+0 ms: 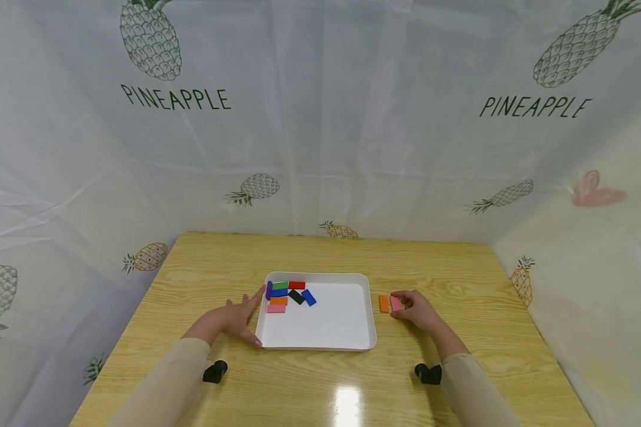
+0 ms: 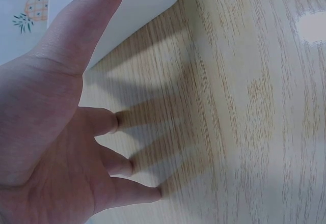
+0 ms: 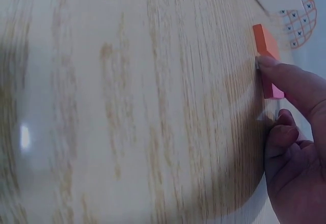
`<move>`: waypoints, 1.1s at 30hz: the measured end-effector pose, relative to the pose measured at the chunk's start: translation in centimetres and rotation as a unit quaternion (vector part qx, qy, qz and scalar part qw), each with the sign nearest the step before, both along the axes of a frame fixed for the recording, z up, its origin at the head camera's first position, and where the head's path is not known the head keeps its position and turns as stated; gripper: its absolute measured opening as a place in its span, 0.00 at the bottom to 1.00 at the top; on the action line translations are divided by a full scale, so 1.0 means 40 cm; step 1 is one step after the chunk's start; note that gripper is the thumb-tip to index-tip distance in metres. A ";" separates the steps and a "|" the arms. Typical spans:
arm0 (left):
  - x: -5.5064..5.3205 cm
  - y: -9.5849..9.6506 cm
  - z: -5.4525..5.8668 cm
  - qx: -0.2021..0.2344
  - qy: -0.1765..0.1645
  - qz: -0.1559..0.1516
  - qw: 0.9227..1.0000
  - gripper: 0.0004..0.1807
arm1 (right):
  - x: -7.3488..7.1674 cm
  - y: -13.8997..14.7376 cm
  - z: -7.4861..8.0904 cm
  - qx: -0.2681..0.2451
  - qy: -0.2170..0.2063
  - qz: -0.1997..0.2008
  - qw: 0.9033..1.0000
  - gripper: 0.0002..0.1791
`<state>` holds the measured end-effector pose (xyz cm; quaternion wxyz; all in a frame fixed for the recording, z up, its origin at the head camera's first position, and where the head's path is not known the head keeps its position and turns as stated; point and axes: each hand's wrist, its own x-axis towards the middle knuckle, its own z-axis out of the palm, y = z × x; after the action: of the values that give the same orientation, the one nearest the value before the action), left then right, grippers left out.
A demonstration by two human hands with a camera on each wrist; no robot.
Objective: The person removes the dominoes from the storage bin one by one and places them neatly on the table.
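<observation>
My left hand (image 1: 238, 316) is spread against the left side of a shallow white tray (image 1: 326, 347), thumb and index finger at its wall. The other left fingers (image 2: 104, 121) point down to the tabletop in the left wrist view. My right hand (image 1: 418, 309) pinches a pink domino-like block (image 1: 395, 303) between thumb and fingertips, right of the tray. An orange block (image 1: 384, 303) lies just left of the pink one, on the table. The right wrist view shows the pink block (image 3: 275, 91) at the thumb, with the orange block (image 3: 266, 40) beyond.
Several blocks lie in the tray's left part: purple (image 1: 269, 290), green (image 1: 280, 285), red (image 1: 297, 285), blue, orange, a second pink (image 1: 276, 309), and a tilted black one (image 1: 296, 297). A pineapple-print sheet (image 1: 320, 148) encloses the wooden table (image 1: 299, 385).
</observation>
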<state>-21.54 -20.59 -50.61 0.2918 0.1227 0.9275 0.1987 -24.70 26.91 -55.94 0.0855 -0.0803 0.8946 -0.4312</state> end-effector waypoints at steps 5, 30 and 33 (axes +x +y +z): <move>0.004 0.001 0.005 0.002 0.002 -0.004 1.000 0.74 | 0.002 0.004 0.001 -0.004 0.000 0.001 1.000 0.28; 0.002 0.000 -0.003 -0.011 -0.003 0.006 1.000 0.73 | 0.051 -0.045 0.101 -0.117 -0.035 -0.002 0.993 0.29; 0.002 -0.001 -0.004 -0.009 0.001 0.002 1.000 0.73 | 0.056 -0.070 0.119 -0.132 -0.037 0.013 0.990 0.29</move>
<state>-21.48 -20.63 -50.75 0.2917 0.1183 0.9297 0.1912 -22.44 24.11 -51.17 0.1124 -0.0864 0.8250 -0.5471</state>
